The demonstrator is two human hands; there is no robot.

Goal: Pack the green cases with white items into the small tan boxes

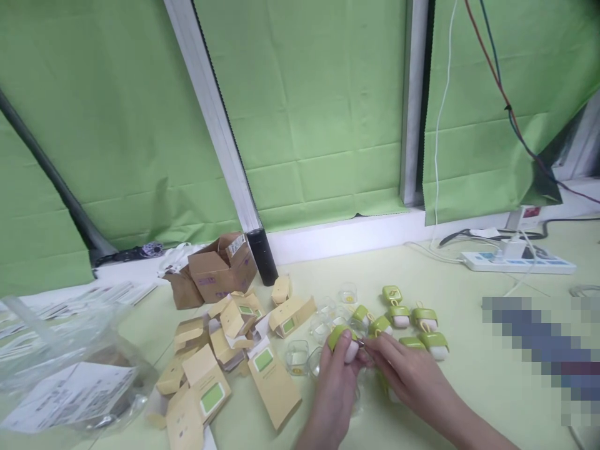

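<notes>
Nearby, opened cartons (275, 387), clear containers (297, 357), left hand (335, 380) gripping green case (336, 334), right hand (402, 365) pinching slim tool (360, 342)

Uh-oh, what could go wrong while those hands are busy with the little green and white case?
The right hand seems to pinch a thin tool against the case; it could slip and poke the left hand.
The case might also pop out of the left hand's fingers and drop.
And the clear cups sit close by, so an arm might knock one over.
</notes>
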